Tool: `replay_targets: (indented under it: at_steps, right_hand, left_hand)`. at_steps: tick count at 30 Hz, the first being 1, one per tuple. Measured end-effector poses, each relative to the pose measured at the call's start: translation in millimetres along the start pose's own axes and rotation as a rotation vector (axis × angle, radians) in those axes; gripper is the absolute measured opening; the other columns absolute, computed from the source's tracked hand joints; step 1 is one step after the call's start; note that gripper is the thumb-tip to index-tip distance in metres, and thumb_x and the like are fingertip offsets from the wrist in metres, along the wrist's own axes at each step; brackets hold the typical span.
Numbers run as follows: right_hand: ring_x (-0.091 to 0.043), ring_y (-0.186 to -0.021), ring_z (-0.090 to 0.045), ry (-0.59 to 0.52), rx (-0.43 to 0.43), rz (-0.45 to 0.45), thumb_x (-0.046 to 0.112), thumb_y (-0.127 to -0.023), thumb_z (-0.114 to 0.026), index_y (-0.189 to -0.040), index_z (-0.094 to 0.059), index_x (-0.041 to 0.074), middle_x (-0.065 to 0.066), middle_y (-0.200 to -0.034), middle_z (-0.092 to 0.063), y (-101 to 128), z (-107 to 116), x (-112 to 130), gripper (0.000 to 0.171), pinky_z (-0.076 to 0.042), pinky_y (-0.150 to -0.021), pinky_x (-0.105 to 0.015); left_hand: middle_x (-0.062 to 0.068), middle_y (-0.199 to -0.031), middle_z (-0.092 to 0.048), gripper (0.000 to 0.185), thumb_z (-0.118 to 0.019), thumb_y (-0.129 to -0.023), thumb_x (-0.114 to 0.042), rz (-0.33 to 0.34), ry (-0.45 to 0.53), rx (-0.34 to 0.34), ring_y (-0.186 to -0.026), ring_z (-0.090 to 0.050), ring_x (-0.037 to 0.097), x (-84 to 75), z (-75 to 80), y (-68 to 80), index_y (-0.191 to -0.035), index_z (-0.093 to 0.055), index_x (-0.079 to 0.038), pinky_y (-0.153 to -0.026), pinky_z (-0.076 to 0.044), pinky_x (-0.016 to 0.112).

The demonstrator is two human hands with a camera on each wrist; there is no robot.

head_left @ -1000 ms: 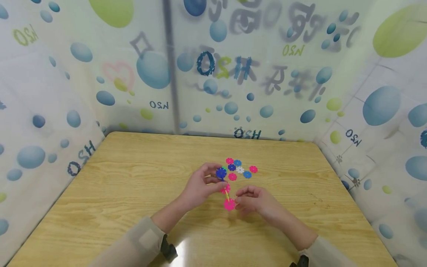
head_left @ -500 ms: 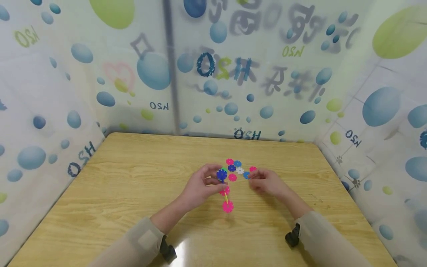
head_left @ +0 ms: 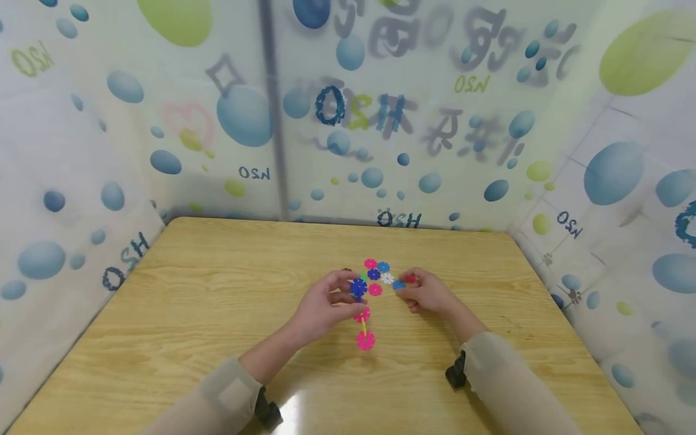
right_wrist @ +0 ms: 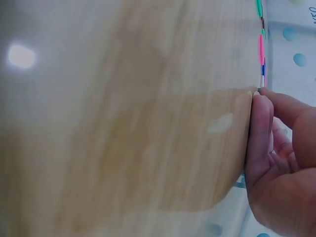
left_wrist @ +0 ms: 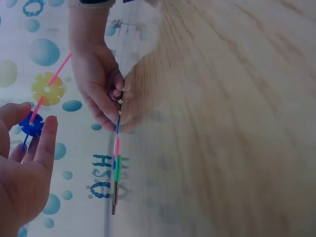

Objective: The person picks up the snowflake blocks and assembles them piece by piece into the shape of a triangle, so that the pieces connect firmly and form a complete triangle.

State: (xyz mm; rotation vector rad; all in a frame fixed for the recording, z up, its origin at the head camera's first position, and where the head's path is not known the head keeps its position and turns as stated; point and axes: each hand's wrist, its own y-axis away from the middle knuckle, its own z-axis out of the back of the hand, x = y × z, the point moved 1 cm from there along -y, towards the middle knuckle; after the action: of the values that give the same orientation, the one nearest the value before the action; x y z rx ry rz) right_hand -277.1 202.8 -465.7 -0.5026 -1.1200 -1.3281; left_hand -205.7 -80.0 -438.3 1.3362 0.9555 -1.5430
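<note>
My left hand (head_left: 324, 307) holds a short chain of snowflake discs above the table, fingers and thumb around its upper part. A dark blue disc (head_left: 358, 287) is at the top and a pink disc (head_left: 366, 340) hangs at the bottom. Between them, the left wrist view shows a yellow disc (left_wrist: 48, 89) edge-joined to pink ones. On the tabletop, my right hand (head_left: 429, 293) pinches the edge of a light blue disc (head_left: 399, 285) between thumb and finger. A red-pink disc (head_left: 411, 279) is partly hidden behind those fingers.
Several loose discs lie flat beyond the hands, among them a white disc (head_left: 387, 278), a pink disc (head_left: 375, 290) and another blue disc (head_left: 383, 266). They rest on a wooden table (head_left: 228, 260). Patterned curtains (head_left: 217, 175) stand around its back and sides.
My right hand has moved from beside the bottom pink disc, away and slightly right, to the light blue disc. My left hand keeps its hold on the chain, almost in place.
</note>
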Motion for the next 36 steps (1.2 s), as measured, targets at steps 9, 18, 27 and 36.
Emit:
replay_targets:
  at_steps: [9, 18, 27, 36]
  right_hand:
    - [-0.015, -0.067, -0.053, -0.014, 0.009, -0.012, 0.01, -0.107, -0.07, -0.138, -0.06, 0.002, -0.001, -0.079, -0.054, -0.8, -3.1, 1.4, 0.034, -0.059, -0.063, -0.025]
    - [-0.016, -0.072, -0.057, -0.025, 0.021, -0.017, 0.006, -0.105, -0.072, -0.137, -0.06, -0.002, -0.003, -0.086, -0.052, 2.3, -4.1, -0.1, 0.035, -0.062, -0.064, -0.026]
    - [-0.02, -0.08, -0.066, -0.026, -0.024, 0.004, 0.005, -0.102, -0.075, -0.127, -0.06, 0.002, -0.011, -0.103, -0.062, 14.9, -2.0, -7.7, 0.029, -0.066, -0.071, -0.031]
    - [-0.023, -0.095, -0.073, -0.058, 0.022, 0.124, 0.014, -0.106, -0.074, -0.129, -0.065, 0.006, -0.013, -0.109, -0.072, 42.3, -4.5, 6.3, 0.026, -0.068, -0.088, -0.039]
  left_hand:
    - [0.016, -0.129, -0.066, 0.058, -0.086, -0.097, -0.015, -0.003, -0.002, 0.005, -0.114, -0.076, 0.024, 1.5, 1.7, 2.8, -0.149, -0.061, -0.012, -0.09, -0.067, 0.031]
    - [0.016, -0.129, -0.067, 0.058, -0.087, -0.096, -0.015, -0.006, 0.008, 0.01, -0.113, -0.076, 0.023, 4.8, 0.2, 3.4, -0.148, -0.061, -0.009, -0.09, -0.066, 0.03]
    - [0.014, -0.126, -0.069, 0.055, -0.087, -0.096, -0.016, -0.026, 0.008, 0.028, -0.113, -0.077, 0.025, 3.6, -1.1, 3.9, -0.146, -0.064, -0.012, -0.09, -0.067, 0.032]
    - [0.015, -0.127, -0.068, 0.054, -0.087, -0.096, -0.015, -0.044, 0.013, 0.045, -0.112, -0.078, 0.026, 1.8, -2.5, 3.9, -0.146, -0.066, -0.012, -0.089, -0.067, 0.033]
